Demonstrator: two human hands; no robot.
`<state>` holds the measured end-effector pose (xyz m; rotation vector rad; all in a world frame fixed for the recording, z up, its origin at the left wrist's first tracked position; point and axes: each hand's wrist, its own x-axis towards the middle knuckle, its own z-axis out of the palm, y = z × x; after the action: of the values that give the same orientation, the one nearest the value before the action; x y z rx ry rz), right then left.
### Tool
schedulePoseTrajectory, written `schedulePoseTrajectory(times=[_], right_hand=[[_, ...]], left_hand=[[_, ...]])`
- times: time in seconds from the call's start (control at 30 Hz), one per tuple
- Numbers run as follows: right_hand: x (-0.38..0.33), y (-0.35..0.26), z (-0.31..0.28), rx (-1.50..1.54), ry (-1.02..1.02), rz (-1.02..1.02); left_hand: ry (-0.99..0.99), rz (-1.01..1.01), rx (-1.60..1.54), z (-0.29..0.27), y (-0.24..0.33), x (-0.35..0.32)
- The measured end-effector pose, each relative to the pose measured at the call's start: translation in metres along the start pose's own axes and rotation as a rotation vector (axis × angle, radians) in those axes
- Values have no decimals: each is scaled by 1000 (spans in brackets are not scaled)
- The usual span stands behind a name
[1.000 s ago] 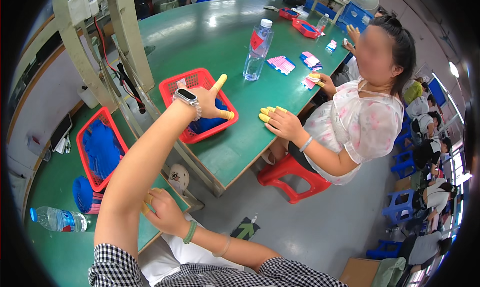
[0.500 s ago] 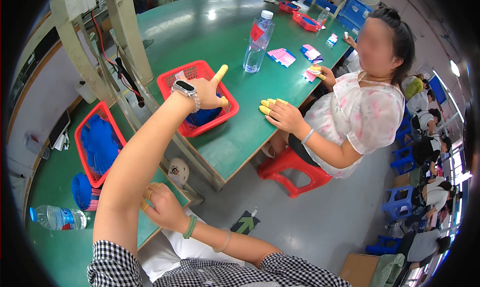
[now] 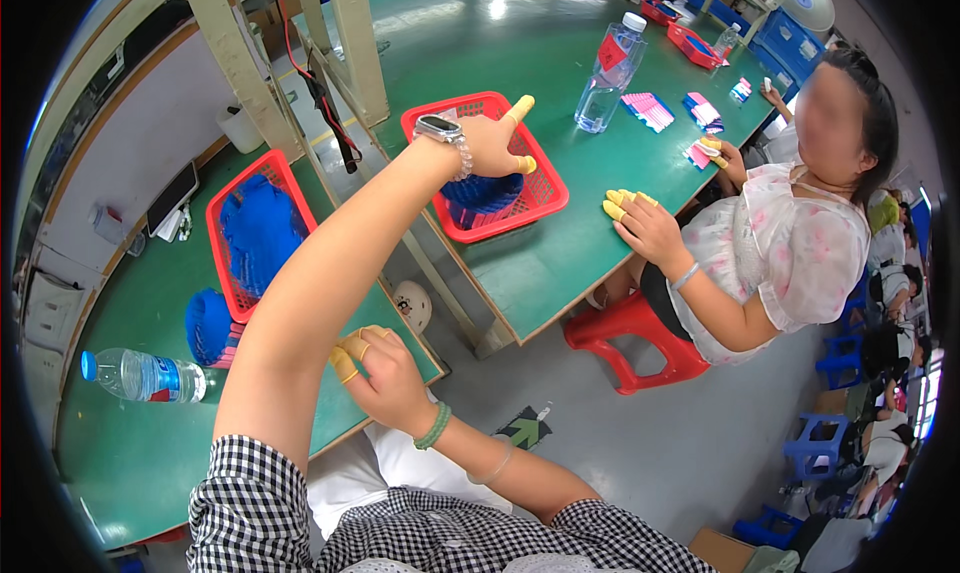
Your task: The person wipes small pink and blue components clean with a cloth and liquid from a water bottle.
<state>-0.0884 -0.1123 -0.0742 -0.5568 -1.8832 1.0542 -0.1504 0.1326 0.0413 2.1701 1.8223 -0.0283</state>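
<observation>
The left hand (image 3: pixel 487 145), thumb and forefinger apart, hangs over dark-blue ridged pieces (image 3: pixel 485 195) in a red plastic basket (image 3: pixel 520 219); the right hand (image 3: pixel 392 381), farther off, is curled, grip unclear.

On the left table (image 3: pixel 120 318), a bottle (image 3: pixel 145 375) sits nearer and farther left than a basket (image 3: pixel 224 263), while on the right table (image 3: pixel 500 285) a second basket (image 3: pixel 540 195) sits left of another bottle (image 3: pixel 605 83), nearer than it.

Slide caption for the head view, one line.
Left hand over a red basket of blue pieces; right hand near a table edge.
</observation>
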Motion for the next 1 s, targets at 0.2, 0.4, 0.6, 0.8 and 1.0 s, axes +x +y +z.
schedulePoseTrajectory(times=[0.2, 0.4, 0.6, 0.8, 1.0], right_hand=[[1, -1, -1, -1, 22, -35], [1, -1, 0, 7, 30, -36], [0, 1, -1, 8, 31, -26], [1, -1, 0, 28, 13, -29], [2, 1, 1, 22, 66, -66]], left_hand=[[-36, 61, 12, 7, 7, -8], [-123, 61, 91, 6, 9, -11], [-65, 107, 146, 9, 9, -14], [42, 160, 114, 8, -19, -12], [-46, 149, 105, 9, -18, -27]])
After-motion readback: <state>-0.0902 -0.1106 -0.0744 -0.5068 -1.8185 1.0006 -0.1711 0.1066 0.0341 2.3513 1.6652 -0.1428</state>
